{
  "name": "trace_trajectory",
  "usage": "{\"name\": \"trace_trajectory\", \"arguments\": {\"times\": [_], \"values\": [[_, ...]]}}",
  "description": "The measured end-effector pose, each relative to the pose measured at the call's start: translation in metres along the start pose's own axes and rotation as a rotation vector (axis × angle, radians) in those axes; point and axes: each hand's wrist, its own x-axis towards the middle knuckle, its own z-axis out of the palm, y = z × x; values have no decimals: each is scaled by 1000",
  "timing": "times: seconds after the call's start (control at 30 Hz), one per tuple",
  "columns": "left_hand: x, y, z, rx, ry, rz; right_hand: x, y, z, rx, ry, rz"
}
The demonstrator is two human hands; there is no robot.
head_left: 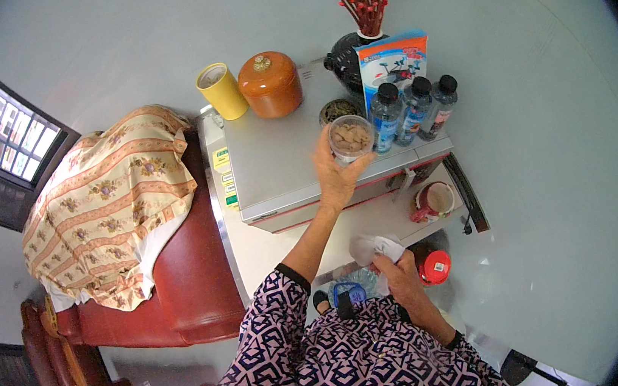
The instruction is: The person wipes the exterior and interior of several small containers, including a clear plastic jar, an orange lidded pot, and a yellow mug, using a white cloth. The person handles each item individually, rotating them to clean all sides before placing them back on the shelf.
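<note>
My left hand (337, 176) is wrapped round a clear plastic tub (352, 139) with light-brown pieces in it, held over the front part of a silver-grey metal appliance (275, 159). Lower and to the right, my right hand (400, 270) grips a crumpled white tissue (376, 248) near my body. Just behind the tub stands a dark round bowl (338, 110), partly covered by it. Three dark-capped bottles (387, 119) stand close to the tub's right. Below the right hand is a red-lidded jar (435, 267).
An orange-brown lidded pot (269, 87) and a yellow canister (223, 93) stand at the appliance's back left. A black vase (344, 65) with red-berried twigs and an upright blue-and-white packet (395, 61) are behind the bottles. A mug (432, 200) sits at the right; a red sofa (196, 274) lies left.
</note>
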Motion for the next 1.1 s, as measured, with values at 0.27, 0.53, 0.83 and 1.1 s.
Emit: {"name": "trace_trajectory", "arguments": {"times": [0.27, 0.53, 0.83, 1.1], "values": [[-9, 12, -6, 253, 58, 7, 0, 7, 4, -4, 6, 46], [37, -3, -66, 417, 320, 64, 0, 2, 9, -48, -5, 42], [135, -17, -111, 725, 336, 159, -5, 7, 5, -110, -6, 8], [172, -20, -90, 1010, 264, -9, -20, 23, 0, 37, 162, 33]]}}
